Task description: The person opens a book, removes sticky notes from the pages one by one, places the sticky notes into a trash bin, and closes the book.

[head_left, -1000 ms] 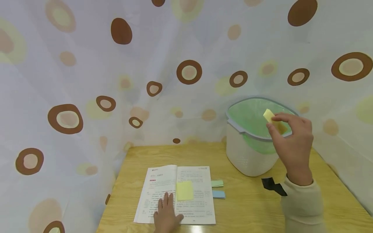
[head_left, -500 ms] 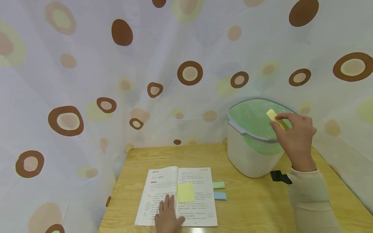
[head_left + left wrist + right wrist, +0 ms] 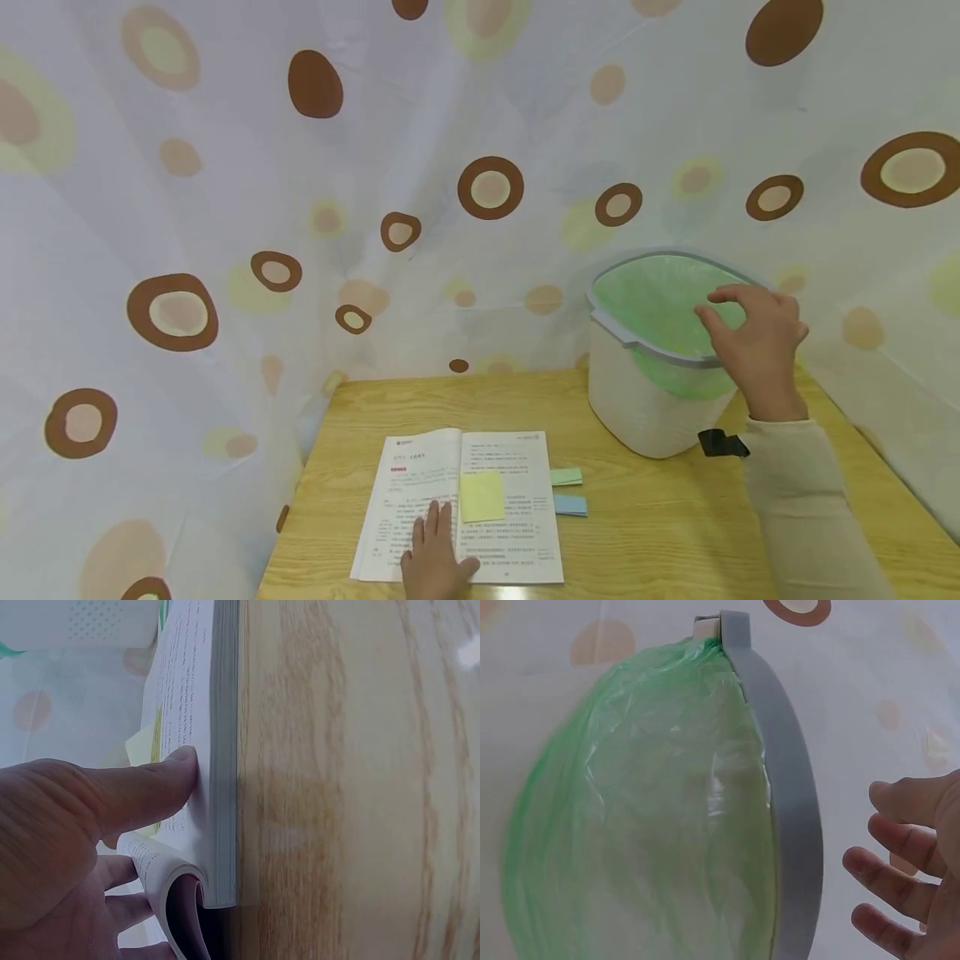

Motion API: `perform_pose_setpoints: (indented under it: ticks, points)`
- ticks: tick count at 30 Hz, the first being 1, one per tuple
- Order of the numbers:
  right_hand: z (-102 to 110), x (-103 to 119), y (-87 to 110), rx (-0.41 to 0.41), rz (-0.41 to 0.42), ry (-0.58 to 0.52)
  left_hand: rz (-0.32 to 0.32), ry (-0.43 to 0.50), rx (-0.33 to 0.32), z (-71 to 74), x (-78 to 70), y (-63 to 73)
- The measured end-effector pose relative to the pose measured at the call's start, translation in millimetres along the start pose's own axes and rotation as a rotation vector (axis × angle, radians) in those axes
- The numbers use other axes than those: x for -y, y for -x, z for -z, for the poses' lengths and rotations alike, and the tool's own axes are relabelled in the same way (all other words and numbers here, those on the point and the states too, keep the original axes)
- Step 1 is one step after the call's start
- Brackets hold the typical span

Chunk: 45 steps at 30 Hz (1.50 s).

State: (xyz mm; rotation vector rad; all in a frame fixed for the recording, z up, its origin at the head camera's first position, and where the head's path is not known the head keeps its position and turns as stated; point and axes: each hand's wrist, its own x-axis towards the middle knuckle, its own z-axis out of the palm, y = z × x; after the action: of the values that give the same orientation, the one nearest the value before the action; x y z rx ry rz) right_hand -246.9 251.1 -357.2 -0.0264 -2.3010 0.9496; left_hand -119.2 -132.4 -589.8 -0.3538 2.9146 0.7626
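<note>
An open book (image 3: 510, 546) lies on the table, with a pad of yellow sticky notes (image 3: 482, 497) on its right page beside the fold. My left hand (image 3: 435, 557) rests on the lower part of the book with fingers spread; in the left wrist view its thumb presses the right page near the lower edge. Above the white bin (image 3: 637, 400), lined with a green plastic bag (image 3: 652, 300), is my right hand (image 3: 761, 342). A gap shows between its thumb and fingertips, and it holds nothing. No folded yellow paper shows inside the bag.
Green sticky tabs (image 3: 566, 477) and blue sticky tabs (image 3: 571, 505) stick out past the book's right edge. The bin's grey rim (image 3: 795, 787) stands well above the wooden tabletop (image 3: 637, 533). A spotted curtain (image 3: 420, 125) hangs behind.
The folded yellow sticky note that my right thumb and finger pinched over the bin is gone from the hand. Those fingers have parted. My left hand has stayed on the book.
</note>
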Motion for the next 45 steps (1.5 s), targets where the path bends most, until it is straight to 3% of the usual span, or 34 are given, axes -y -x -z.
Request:
perform_pose_setpoints:
  ticks: [5, 10, 15, 18, 20, 23, 26, 29, 33, 36, 38, 45]
  points:
    - [-3, 5, 8.9, -0.164, 0.069, -0.067, 0.011, 0.001, 0.010, 1.0, 0.4, 0.7]
    - [-8, 22, 20.9, -0.353, 0.216, -0.173, 0.020, 0.006, 0.005, 2.2, 0.8, 1.2]
    - [-24, 50, 47.4, -0.511, 0.358, -0.291, 0.010, 0.004, -0.015, 2.1, 2.6, -1.3]
    - [-43, 64, 67.8, -0.565, 0.475, -0.387, -0.002, 0.014, -0.020, 1.4, 3.3, -2.6]
    - [-58, 68, 81.7, -0.554, 0.557, -0.437, -0.004, 0.020, -0.014, 0.3, 3.6, -3.2]
    - [-80, 65, 100.3, -0.447, 0.641, -0.468, 0.001, 0.022, -0.008, -1.1, 4.1, -3.4]
    - [-105, 57, 117.5, -0.268, 0.638, -0.438, 0.005, 0.017, -0.014, -0.1, 4.4, -3.6]
    - [-134, 53, 136.9, -0.052, 0.563, -0.340, 0.006, 0.020, -0.017, 3.0, 4.1, -3.9]
    - [-175, 45, 167.7, 0.319, 0.424, -0.177, -0.004, 0.036, -0.009, 5.1, 3.2, -3.7]
    - [-198, 37, 189.7, 0.549, 0.334, -0.114, -0.010, 0.043, -0.004, 4.4, 1.3, -1.4]
    - [-207, 35, 200.3, 0.635, 0.286, -0.098, -0.008, 0.040, -0.006, 3.3, 0.1, 0.6]
    - [-230, 36, 213.2, 0.796, 0.213, -0.041, 0.007, 0.018, -0.020, -0.6, 2.0, 0.6]
